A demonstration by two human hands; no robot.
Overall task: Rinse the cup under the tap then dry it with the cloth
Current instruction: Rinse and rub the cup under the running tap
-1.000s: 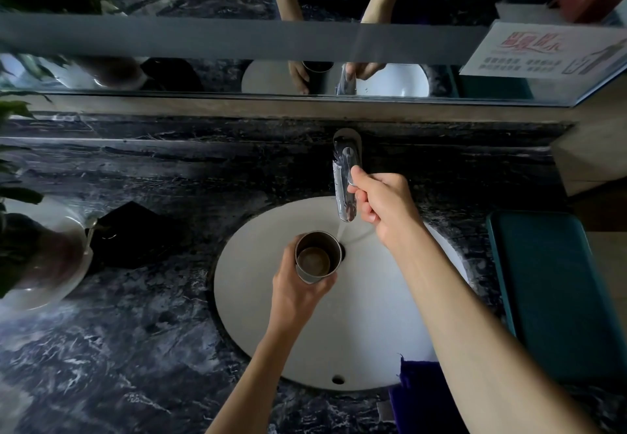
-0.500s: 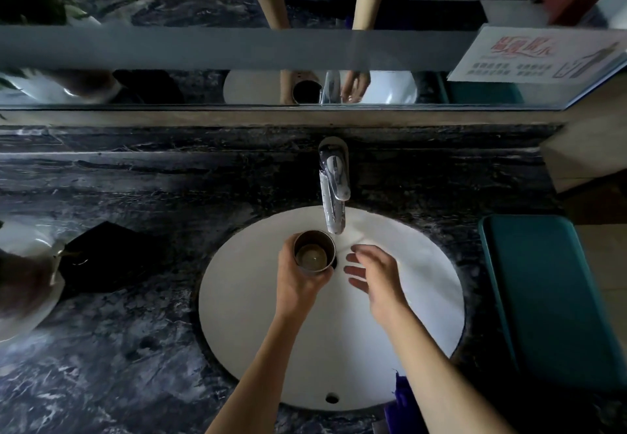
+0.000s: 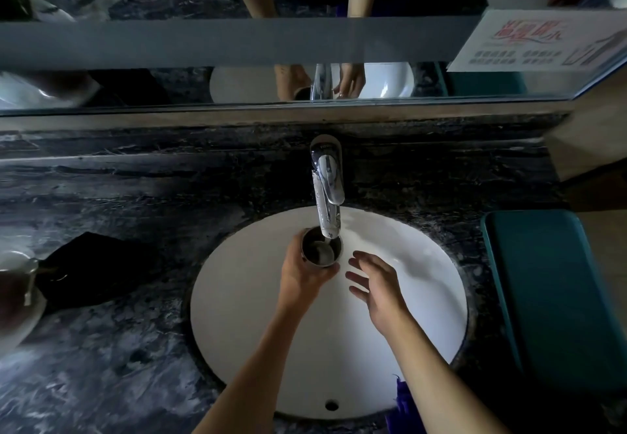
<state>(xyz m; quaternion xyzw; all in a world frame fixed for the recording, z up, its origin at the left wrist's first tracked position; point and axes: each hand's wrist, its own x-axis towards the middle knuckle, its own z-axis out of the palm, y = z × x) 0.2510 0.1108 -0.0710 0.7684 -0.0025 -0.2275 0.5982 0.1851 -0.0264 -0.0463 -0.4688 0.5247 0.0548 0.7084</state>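
**Rinse: cup under spout**

Head view: your left hand [image 3: 302,277] grips the cup [image 3: 321,251], mouth up, directly beneath the tap [image 3: 326,192] over the basin [image 3: 427,298]. Your right hand [image 3: 376,284] hangs open and empty beside it. Keep the cup centred under the spout; swirl it, then tip it out.

A purple cloth [image 3: 405,406] lies at the basin's near edge, a dark object [image 3: 91,270] well to the left. Nothing obstructs the reach.

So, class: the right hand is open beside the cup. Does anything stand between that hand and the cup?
Nothing visible does. The right hand hangs open over the basin, fingers spread toward the cup, with only a bare gap of air between them. The left hand grips the cup from its other side, under the tap.
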